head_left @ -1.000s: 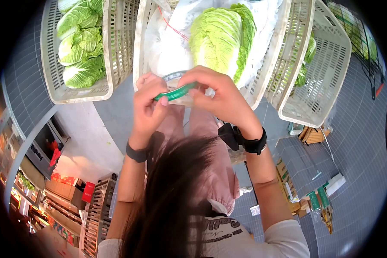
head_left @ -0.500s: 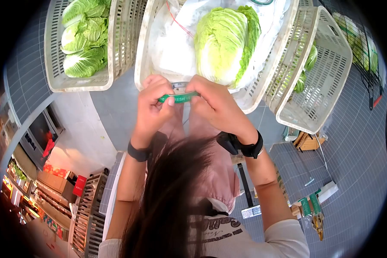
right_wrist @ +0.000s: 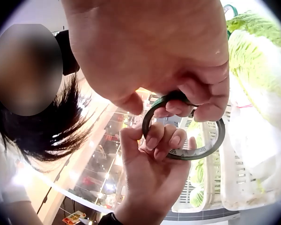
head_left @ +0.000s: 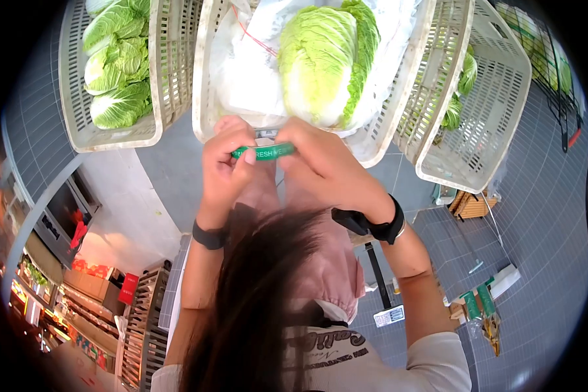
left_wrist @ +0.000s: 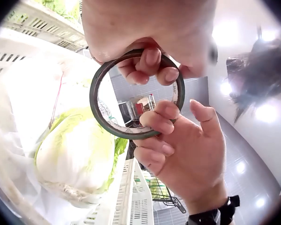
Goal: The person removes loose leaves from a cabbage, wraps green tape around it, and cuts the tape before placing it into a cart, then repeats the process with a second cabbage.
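Observation:
A roll of green tape with white lettering is held level between both hands, above the person's lap. My left hand grips its left end, thumb on the outer face. At the right end my right hand has its fingers curled over the edge. In the left wrist view the tape roll shows as a thin ring with fingers of both hands hooked through its hole. Just beyond the hands, a napa cabbage lies on white plastic sheeting in a crate.
To the left, another crate holds several napa cabbages. A crate with a few leafy heads stands at the right, near a black wire cart. A bamboo-coloured box sits on the tiled floor.
The tape roll was tilted with its right end higher; it now lies level with its lettering facing up. The right hand has lowered and its thumb has shifted. Both hands keep their hold.

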`<state>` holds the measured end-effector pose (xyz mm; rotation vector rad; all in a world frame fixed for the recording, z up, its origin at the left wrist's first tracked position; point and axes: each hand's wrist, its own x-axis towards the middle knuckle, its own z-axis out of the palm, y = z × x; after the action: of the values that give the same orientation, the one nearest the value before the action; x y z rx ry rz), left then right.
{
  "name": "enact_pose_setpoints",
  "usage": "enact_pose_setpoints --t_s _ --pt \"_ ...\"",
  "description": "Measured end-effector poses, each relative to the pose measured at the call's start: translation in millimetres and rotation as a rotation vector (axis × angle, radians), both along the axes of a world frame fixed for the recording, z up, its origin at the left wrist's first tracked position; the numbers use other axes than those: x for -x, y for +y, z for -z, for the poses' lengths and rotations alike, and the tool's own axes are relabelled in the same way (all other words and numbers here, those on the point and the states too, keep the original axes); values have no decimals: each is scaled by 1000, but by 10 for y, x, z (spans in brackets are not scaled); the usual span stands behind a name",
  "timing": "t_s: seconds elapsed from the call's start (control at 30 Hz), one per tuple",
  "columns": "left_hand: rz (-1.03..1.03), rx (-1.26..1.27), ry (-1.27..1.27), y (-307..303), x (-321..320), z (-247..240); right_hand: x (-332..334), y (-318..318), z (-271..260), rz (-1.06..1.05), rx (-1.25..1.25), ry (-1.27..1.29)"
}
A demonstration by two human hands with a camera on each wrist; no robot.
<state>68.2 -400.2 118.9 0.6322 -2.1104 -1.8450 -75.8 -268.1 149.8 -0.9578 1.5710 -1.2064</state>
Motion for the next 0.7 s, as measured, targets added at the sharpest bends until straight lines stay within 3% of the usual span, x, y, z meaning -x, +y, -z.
enact_pose_setpoints --t_s 0.3,0.7 --pt "100 -37 -24 -48 94 12 44 99 116 12 -14 -22" --pt "85 -3 -47 -107 94 43 -5 66 90 38 -28 -110"
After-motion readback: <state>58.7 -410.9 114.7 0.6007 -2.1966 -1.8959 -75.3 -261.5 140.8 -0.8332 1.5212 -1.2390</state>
